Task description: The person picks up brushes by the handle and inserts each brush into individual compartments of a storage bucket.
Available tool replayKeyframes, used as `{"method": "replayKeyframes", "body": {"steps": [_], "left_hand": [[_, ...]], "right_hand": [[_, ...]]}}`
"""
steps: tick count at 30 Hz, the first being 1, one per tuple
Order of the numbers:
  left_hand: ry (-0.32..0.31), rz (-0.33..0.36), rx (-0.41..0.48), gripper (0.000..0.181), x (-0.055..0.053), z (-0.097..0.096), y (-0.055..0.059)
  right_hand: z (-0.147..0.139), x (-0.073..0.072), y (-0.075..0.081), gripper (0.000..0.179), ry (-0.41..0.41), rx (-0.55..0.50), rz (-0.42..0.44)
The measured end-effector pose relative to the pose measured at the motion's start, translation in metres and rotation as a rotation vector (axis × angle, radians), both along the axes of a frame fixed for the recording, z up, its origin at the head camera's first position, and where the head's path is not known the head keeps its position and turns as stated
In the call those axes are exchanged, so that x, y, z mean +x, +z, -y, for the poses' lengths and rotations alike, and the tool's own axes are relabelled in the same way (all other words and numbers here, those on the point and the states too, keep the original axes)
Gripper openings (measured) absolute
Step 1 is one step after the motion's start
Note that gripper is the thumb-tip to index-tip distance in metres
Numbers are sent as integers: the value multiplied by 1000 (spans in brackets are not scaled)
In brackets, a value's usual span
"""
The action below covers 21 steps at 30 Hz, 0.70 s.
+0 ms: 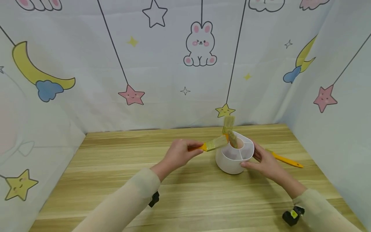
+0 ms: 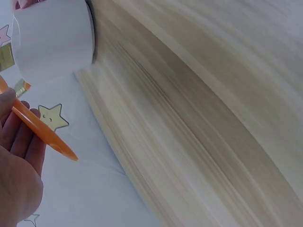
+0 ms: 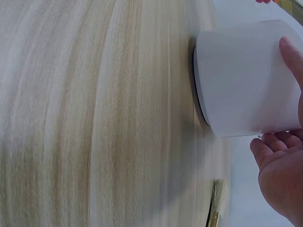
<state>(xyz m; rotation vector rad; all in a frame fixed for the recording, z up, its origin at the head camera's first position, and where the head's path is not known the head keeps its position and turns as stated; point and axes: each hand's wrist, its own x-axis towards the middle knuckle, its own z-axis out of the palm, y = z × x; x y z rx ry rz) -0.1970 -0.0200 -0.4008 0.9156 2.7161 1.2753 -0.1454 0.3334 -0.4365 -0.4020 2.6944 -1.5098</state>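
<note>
The left hand [image 1: 182,151] pinches the orange handle of a flat paintbrush [image 1: 214,144], thumb and fingers closed round it, the pale bristles pointing right to the rim of a white holder [image 1: 230,166]; I can't tell whether they touch it. The right hand [image 1: 265,162] grips that holder from its right side, thumb on the near wall and fingers round the far side. The holder sits on the right half of the wooden table [image 1: 121,180], its top divided into compartments, one of them round. Two more brushes lean there with bristles up: an upright brush [image 1: 228,124] at the back and a darker-bristled brush [image 1: 233,139] by the round opening, though I can't make out exactly where their handles go. Just beyond the right hand, a loose brush [image 1: 287,160] lies flat on the wood. Behind everything hangs a white curtain [image 1: 168,74] printed with a bunny, stars and moons.
</note>
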Motion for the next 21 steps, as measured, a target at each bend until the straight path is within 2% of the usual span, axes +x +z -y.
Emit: {"method": "replayKeyframes", "body": {"steps": [5, 12, 21], "left_hand": [[28, 49, 30, 29, 3, -15, 6], [39, 78, 71, 28, 7, -36, 16], [88, 114, 125, 28, 10, -69, 25]], "right_hand": [[1, 1, 0, 101, 2, 0, 1], [1, 2, 0, 102, 4, -2, 5], [0, 2, -1, 104, -10, -1, 7]]}}
